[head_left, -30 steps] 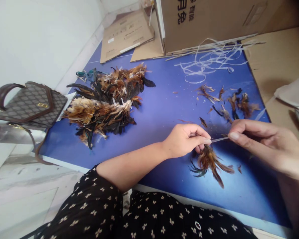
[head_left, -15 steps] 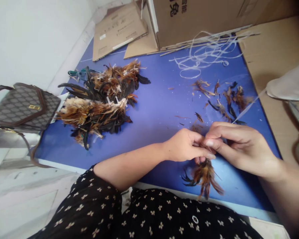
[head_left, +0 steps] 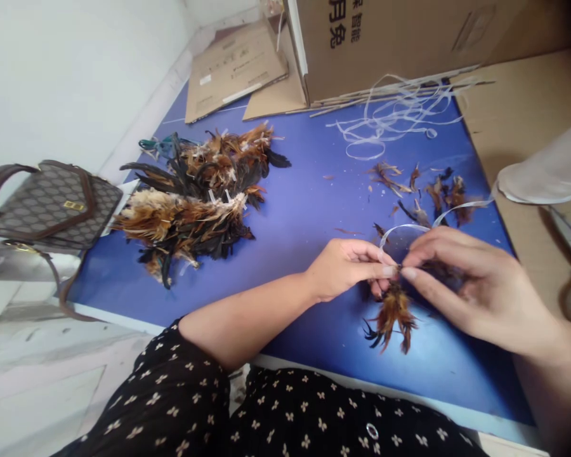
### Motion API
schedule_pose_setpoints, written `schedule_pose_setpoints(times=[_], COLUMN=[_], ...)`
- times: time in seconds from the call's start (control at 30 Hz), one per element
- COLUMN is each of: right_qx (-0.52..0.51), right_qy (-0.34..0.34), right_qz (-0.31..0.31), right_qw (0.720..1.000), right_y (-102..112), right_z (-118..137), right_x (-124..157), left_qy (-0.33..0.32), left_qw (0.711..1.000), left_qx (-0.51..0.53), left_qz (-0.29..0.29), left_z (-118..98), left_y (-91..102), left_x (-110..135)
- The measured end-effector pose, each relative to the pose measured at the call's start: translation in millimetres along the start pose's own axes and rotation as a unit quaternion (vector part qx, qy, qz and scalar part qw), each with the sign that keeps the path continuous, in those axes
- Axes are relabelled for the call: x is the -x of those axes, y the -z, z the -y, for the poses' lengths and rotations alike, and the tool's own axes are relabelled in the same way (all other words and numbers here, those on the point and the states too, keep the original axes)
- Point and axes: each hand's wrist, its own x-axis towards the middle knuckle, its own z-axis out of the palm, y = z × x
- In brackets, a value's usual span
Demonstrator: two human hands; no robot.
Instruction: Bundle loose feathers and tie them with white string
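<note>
My left hand (head_left: 346, 270) pinches the stem end of a small bunch of brown and black feathers (head_left: 394, 314), which hangs down toward the near edge of the blue table (head_left: 309, 209). Fingertip to fingertip with it, my right hand (head_left: 461, 285) pinches a thin clear plastic strip (head_left: 412, 230) right at the bunch's top. The strip loops up over both hands and trails off to the right.
A big heap of tied feather bunches (head_left: 200, 190) lies at the left. Loose feathers (head_left: 428, 187) and a tangle of white strips (head_left: 394, 114) lie further back, before a cardboard box (head_left: 409, 38). A patterned handbag (head_left: 47, 203) sits off the table's left edge.
One second ago my hands were apart with the strip pulled straight between them. They came together at the bunch, and the strip now arcs in a loop above them.
</note>
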Motion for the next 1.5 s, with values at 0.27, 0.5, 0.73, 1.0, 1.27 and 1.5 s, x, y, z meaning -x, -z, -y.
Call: schedule_pose_setpoints(times=[0.27, 0.5, 0.73, 1.0, 1.27, 1.5], right_qx=[0.011, -0.020, -0.085, -0.171, -0.166, -0.159], right_qy=[0.021, 0.028, -0.107, -0.168, -0.169, -0.189], right_qz=[0.027, 0.050, 0.055, 0.066, 0.046, -0.003], right_qw=[0.999, 0.998, 0.989, 0.969, 0.971, 0.969], right_y=[-11, -10, -16, -23, -28, -32], right_z=[-3, -8, -18, -16, -18, -13], right_x=[-1, 0, 1, -3, -1, -2], left_qy=[-0.014, -0.011, -0.058, -0.156, -0.364, -0.388], left_qw=[1.000, 0.999, 0.998, 0.984, 0.887, 0.877], left_qx=[0.016, 0.010, -0.030, -0.083, -0.261, -0.231], left_qz=[-0.017, -0.032, -0.027, -0.021, -0.111, -0.166], left_z=[0, 2, 4, 12, 14, 15], left_y=[1.7, 1.9, 2.7, 8.8, 6.8, -2.0], left_x=[-2, -2, 1, -4, -4, -1])
